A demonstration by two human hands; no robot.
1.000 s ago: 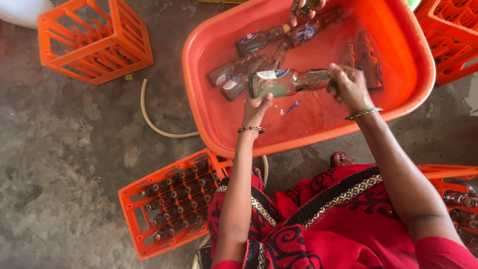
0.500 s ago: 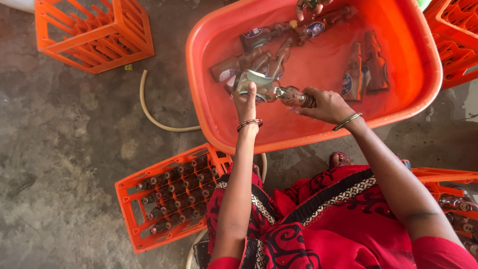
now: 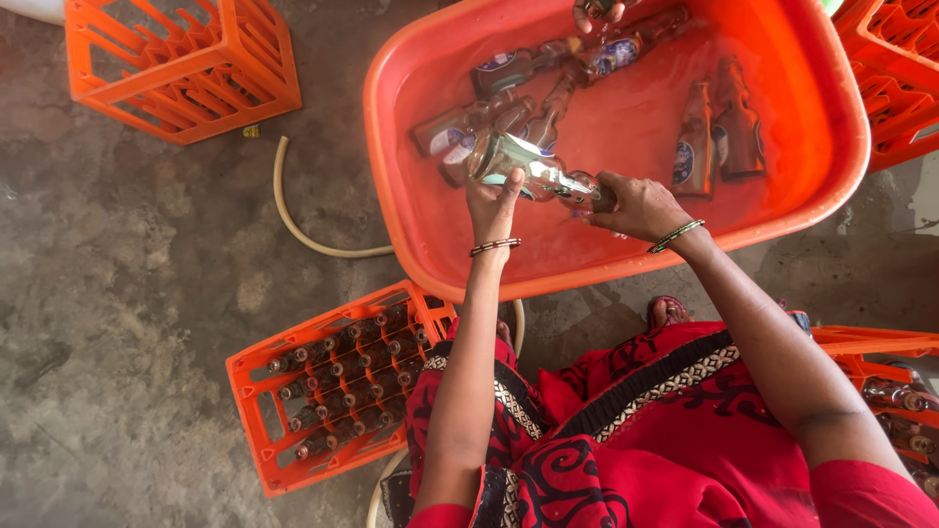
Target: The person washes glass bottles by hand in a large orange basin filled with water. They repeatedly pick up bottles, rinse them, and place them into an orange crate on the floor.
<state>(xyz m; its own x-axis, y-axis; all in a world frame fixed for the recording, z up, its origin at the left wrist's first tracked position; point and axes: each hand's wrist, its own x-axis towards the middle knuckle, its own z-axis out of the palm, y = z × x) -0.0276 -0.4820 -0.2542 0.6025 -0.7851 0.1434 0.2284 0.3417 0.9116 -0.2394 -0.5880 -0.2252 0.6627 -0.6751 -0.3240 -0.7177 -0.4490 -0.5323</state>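
A clear glass bottle (image 3: 528, 168) lies tilted over the water in a big orange tub (image 3: 460, 262). My left hand (image 3: 492, 205) holds its wide base from below, fingers on the glass. My right hand (image 3: 636, 205) grips its neck end at the right. Both wrists wear bangles. Several brown labelled bottles (image 3: 696, 139) float in the tub's water behind the held one. Another person's hand (image 3: 599, 12) shows at the tub's far rim, touching a bottle there.
An orange crate (image 3: 293, 376) full of brown bottles sits on the concrete left of my knee. An empty orange crate (image 3: 186, 59) stands at the top left. More orange crates (image 3: 895, 78) are at the right edge. A pale hose (image 3: 293, 220) curves beside the tub.
The bottle has swung from lying level in the tub to raised and tilted between my hands. My right hand came nearer, to the front of the tub, at the neck; my left stays under the base.
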